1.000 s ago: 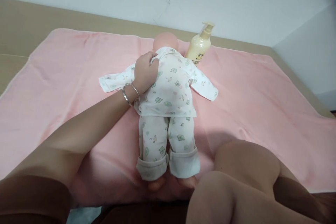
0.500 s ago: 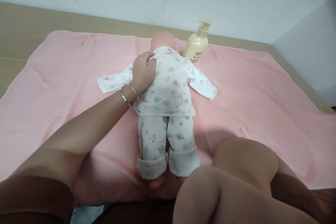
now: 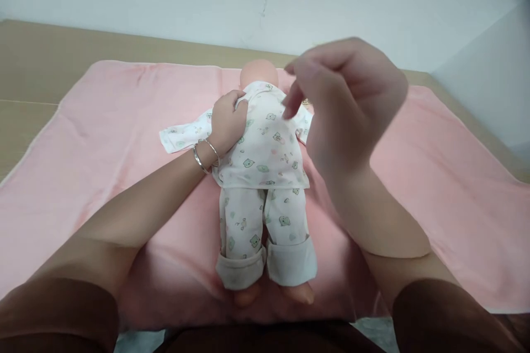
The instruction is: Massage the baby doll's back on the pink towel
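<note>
Resting my left hand [image 3: 228, 124] on the doll [image 3: 273, 146], thumb spread: press lightly! Right hand [image 3: 351, 102] hovers, fingers curled (whether pinching, can't tell).

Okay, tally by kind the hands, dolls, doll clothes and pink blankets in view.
Hands: 2, left hand and right hand
Doll: 1
Doll clothes: 2, printed top and trousers
Pink blanket: 1
Total: 6
</note>
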`<action>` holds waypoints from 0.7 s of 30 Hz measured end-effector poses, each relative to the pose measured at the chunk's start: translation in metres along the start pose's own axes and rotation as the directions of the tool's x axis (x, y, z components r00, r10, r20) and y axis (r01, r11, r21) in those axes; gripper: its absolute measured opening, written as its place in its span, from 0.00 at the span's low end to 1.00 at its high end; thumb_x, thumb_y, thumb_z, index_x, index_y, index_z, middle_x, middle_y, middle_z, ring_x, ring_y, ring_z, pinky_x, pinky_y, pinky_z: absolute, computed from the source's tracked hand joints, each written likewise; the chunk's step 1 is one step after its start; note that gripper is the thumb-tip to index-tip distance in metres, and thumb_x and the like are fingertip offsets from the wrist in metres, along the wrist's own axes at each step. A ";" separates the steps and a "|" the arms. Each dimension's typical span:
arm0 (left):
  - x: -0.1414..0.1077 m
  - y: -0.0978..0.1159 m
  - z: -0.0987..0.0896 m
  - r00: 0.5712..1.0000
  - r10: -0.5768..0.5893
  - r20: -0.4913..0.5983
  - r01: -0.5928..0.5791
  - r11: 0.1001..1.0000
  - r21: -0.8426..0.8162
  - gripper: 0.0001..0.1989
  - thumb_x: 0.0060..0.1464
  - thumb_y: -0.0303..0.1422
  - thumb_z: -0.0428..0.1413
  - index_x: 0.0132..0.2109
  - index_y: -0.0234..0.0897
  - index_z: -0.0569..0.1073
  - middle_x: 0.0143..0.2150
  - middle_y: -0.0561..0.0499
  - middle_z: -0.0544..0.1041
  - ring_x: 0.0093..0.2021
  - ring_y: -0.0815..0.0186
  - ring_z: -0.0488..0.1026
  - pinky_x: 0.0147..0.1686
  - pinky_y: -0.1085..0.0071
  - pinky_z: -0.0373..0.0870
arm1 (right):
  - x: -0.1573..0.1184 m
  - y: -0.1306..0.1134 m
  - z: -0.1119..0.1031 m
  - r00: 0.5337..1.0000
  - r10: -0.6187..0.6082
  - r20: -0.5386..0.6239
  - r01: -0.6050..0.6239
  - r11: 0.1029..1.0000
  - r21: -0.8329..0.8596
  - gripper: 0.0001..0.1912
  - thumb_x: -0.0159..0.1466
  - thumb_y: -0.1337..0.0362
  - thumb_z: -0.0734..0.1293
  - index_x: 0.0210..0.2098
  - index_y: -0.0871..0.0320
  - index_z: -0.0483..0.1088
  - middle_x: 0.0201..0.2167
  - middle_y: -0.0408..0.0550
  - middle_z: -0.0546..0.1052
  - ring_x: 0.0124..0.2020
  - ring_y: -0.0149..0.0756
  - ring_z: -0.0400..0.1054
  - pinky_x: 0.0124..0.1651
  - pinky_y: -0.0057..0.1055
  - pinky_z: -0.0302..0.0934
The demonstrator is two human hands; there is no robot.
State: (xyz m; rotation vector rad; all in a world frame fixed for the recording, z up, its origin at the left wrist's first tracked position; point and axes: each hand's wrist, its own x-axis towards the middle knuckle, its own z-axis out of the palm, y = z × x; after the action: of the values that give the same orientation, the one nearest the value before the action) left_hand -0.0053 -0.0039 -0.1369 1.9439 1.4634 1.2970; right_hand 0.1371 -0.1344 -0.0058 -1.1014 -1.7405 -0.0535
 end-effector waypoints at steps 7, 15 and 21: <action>-0.003 0.010 -0.008 0.997 -0.073 -0.005 0.073 0.997 -0.020 0.14 0.57 0.31 0.49 0.45 0.41 0.77 0.52 0.49 0.82 0.55 0.58 0.76 0.61 0.58 0.72 | 0.044 0.101 0.018 0.940 0.310 -0.139 -0.306 0.951 0.048 0.10 0.66 0.68 0.56 0.32 0.49 0.64 0.38 0.48 0.78 0.42 0.38 0.76 0.48 0.38 0.75; 0.027 0.051 -0.015 0.994 -0.087 -0.068 0.064 0.956 -0.285 0.08 0.58 0.32 0.55 0.44 0.45 0.76 0.54 0.53 0.81 0.59 0.59 0.74 0.67 0.54 0.69 | 0.035 0.106 0.044 0.955 0.293 0.052 -0.279 0.942 -0.186 0.22 0.69 0.70 0.55 0.58 0.59 0.70 0.61 0.52 0.75 0.62 0.38 0.69 0.67 0.37 0.65; 0.053 0.076 -0.039 0.963 -0.210 -0.169 0.123 0.900 -0.418 0.07 0.54 0.29 0.57 0.39 0.46 0.77 0.48 0.55 0.81 0.56 0.61 0.74 0.68 0.55 0.69 | 0.001 0.079 0.095 0.820 0.126 0.559 0.026 0.966 -0.256 0.24 0.74 0.61 0.58 0.66 0.66 0.66 0.73 0.60 0.61 0.76 0.53 0.51 0.78 0.53 0.46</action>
State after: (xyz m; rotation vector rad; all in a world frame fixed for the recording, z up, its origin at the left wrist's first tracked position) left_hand 0.0050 0.0057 -0.0370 1.4187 1.2908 1.6134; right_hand 0.1223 -0.0398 -0.0844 -1.4568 -2.2879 0.1040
